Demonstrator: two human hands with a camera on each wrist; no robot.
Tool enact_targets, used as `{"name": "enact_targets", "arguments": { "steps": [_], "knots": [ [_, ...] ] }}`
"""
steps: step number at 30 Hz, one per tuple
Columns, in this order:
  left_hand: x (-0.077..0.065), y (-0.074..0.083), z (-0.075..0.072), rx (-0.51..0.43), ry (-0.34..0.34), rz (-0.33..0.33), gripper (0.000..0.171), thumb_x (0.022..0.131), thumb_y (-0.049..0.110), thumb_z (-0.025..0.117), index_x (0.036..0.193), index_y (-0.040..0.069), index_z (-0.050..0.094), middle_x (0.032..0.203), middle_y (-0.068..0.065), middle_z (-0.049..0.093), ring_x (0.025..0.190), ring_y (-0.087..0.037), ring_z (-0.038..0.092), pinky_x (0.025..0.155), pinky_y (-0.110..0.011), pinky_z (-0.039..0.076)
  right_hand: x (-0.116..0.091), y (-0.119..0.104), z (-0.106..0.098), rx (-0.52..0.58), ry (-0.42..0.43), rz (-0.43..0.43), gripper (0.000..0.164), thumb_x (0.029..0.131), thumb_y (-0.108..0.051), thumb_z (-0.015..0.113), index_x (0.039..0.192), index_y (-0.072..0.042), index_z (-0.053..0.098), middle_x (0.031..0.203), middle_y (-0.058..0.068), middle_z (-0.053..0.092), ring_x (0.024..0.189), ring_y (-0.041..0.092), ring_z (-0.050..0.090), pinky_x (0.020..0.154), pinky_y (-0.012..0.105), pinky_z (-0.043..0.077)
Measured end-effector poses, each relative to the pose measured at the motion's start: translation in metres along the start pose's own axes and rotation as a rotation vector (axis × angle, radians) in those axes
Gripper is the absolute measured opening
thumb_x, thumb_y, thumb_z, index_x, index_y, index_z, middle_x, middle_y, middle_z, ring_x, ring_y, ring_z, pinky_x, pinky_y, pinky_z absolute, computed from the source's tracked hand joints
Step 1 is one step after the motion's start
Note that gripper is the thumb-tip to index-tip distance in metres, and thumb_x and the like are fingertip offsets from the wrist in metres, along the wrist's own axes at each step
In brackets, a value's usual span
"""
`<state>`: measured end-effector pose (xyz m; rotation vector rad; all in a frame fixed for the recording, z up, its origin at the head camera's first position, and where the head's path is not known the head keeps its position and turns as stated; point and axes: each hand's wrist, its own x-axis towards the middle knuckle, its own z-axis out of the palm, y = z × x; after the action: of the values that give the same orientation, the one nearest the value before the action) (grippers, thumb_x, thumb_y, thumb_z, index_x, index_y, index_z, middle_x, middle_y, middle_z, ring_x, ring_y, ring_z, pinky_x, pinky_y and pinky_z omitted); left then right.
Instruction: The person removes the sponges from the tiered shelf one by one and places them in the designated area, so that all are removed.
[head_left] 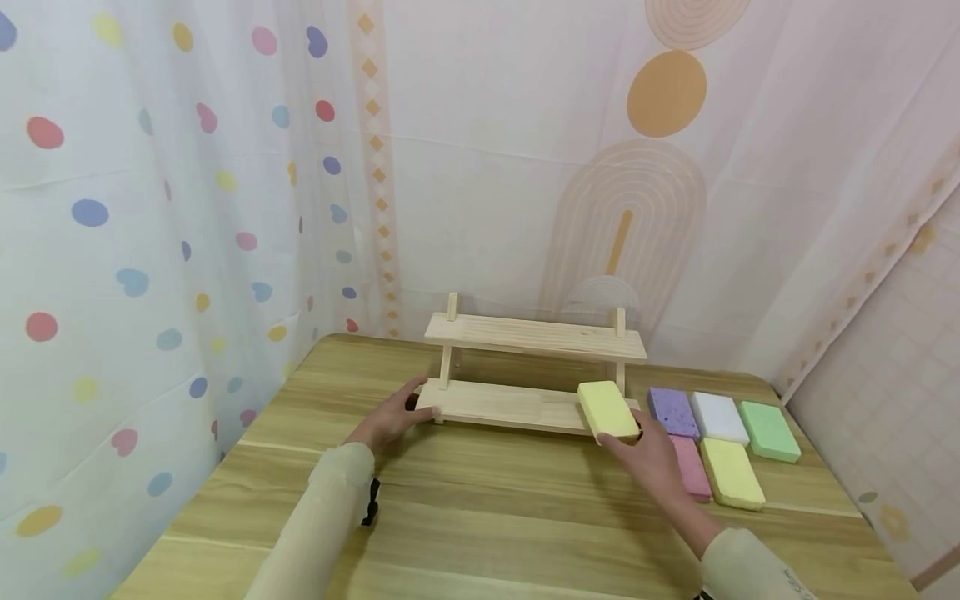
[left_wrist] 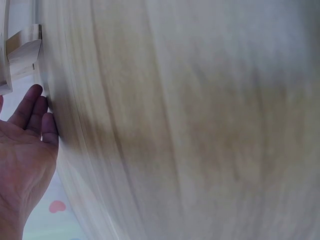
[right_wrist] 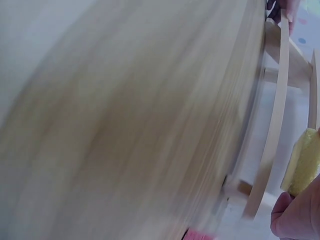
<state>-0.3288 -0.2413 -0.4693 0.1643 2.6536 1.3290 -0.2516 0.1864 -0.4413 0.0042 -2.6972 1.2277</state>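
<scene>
A two-tier wooden shelf (head_left: 498, 402) stands toward the back of the table. At the left end of its lower board, my left hand (head_left: 393, 414) holds on with the thumb at the front edge; several of its fingers (left_wrist: 36, 114) look fairly straight in the left wrist view. My right hand (head_left: 651, 457) grips a yellow sponge (head_left: 606, 408) by its lower edge, tilted, over the right end of the lower board. Whether that sponge touches the board I cannot tell. In the right wrist view the sponge (right_wrist: 301, 162) appears beside the shelf boards.
Right of the shelf, several sponges lie on the wooden table (head_left: 480, 525): purple (head_left: 672, 412), white (head_left: 720, 417), green (head_left: 770, 430), pink (head_left: 692, 468) and another yellow one (head_left: 732, 473). Patterned curtains (head_left: 480, 167) hang behind the table and at the left.
</scene>
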Motion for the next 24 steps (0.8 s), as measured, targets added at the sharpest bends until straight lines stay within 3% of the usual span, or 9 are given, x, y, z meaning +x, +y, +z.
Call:
{"name": "enact_targets", "arguments": {
  "steps": [4, 8, 12, 15, 17, 19, 24],
  "knots": [
    [0.000, 0.000, 0.000, 0.008, 0.004, 0.006, 0.089, 0.092, 0.052, 0.066, 0.159, 0.016, 0.020, 0.154, -0.028, 0.032, 0.142, -0.043, 0.029, 0.111, -0.059, 0.026, -0.002, 0.010, -0.011, -0.025, 0.011, -0.024, 0.072, 0.087, -0.039, 0.077, 0.138, 0.005, 0.052, 0.125, 0.025, 0.060, 0.113, 0.038, 0.056, 0.088, 0.052, 0.047],
    [0.000, 0.000, 0.000, 0.019, 0.004, 0.002, 0.089, 0.092, 0.054, 0.065, 0.159, 0.016, 0.020, 0.154, -0.029, 0.031, 0.142, -0.045, 0.028, 0.111, -0.061, 0.025, -0.004, 0.019, -0.022, -0.022, 0.009, -0.046, 0.064, 0.089, -0.039, 0.075, 0.132, 0.004, 0.057, 0.115, 0.019, 0.066, 0.100, 0.030, 0.061, 0.079, 0.043, 0.051],
    [0.000, -0.001, 0.001, 0.022, -0.002, -0.003, 0.091, 0.092, 0.056, 0.064, 0.160, 0.017, 0.019, 0.154, -0.030, 0.029, 0.142, -0.046, 0.027, 0.112, -0.061, 0.023, -0.009, 0.026, -0.032, 0.018, -0.017, -0.006, 0.067, 0.090, -0.038, 0.074, 0.137, 0.004, 0.052, 0.113, 0.018, 0.066, 0.081, 0.023, 0.064, 0.068, 0.034, 0.051],
    [0.000, -0.002, 0.000, 0.024, -0.002, -0.002, 0.092, 0.091, 0.057, 0.064, 0.160, 0.017, 0.019, 0.154, -0.030, 0.029, 0.142, -0.046, 0.026, 0.112, -0.061, 0.023, -0.012, 0.029, -0.038, 0.043, -0.033, 0.044, 0.069, 0.090, -0.038, 0.074, 0.141, 0.002, 0.049, 0.091, 0.018, 0.068, 0.059, 0.018, 0.061, 0.058, 0.031, 0.049],
    [0.001, -0.002, 0.000, 0.023, 0.000, -0.001, 0.092, 0.091, 0.057, 0.064, 0.160, 0.017, 0.019, 0.154, -0.030, 0.029, 0.142, -0.046, 0.026, 0.112, -0.061, 0.023, -0.013, 0.032, -0.042, 0.041, -0.036, 0.055, 0.071, 0.090, -0.038, 0.074, 0.142, 0.002, 0.047, 0.081, 0.015, 0.066, 0.054, 0.018, 0.057, 0.057, 0.031, 0.049],
    [0.001, -0.001, 0.000, 0.020, 0.002, 0.000, 0.091, 0.091, 0.056, 0.065, 0.160, 0.017, 0.019, 0.154, -0.030, 0.029, 0.142, -0.046, 0.027, 0.112, -0.060, 0.024, -0.014, 0.036, -0.046, 0.023, -0.031, 0.049, 0.068, 0.091, -0.039, 0.073, 0.140, 0.002, 0.049, 0.080, 0.014, 0.065, 0.062, 0.018, 0.058, 0.063, 0.033, 0.049],
    [0.001, -0.002, 0.001, 0.021, 0.000, 0.010, 0.091, 0.092, 0.055, 0.065, 0.159, 0.015, 0.020, 0.152, -0.030, 0.034, 0.140, -0.045, 0.031, 0.111, -0.060, 0.026, -0.018, 0.049, -0.057, -0.046, -0.019, 0.029, 0.079, 0.092, -0.044, 0.069, 0.143, 0.010, 0.042, 0.125, 0.028, 0.059, 0.103, 0.033, 0.059, 0.085, 0.046, 0.048]
  ]
}}
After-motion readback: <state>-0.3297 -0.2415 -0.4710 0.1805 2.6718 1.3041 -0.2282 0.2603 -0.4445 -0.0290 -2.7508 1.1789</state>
